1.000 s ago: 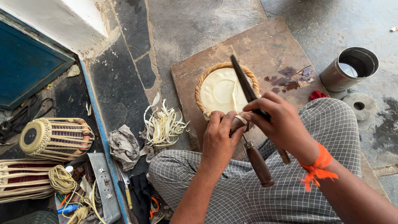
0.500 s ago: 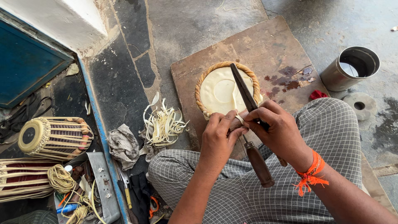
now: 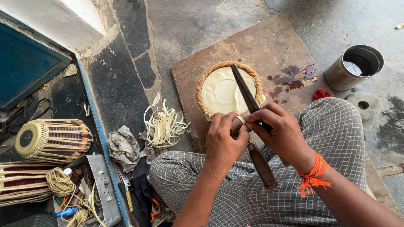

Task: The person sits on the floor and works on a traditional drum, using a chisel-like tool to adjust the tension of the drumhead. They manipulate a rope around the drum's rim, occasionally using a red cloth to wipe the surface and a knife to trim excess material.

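Both hands clenched: knife in right hand, strip pinched by left hand (blade best kept angled away).

A metal can holding liquid is seen at two o'clock, a pile of pale shavings beside a grey rag at nine, and a small laced drum at eight.

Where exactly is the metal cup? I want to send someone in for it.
Start at the brown wooden board on the stone floor. Just past its right edge, beside the checked-trousered knee, stands the metal cup. It is the only open cylinder there; the grey disc below it is flat with a hole.
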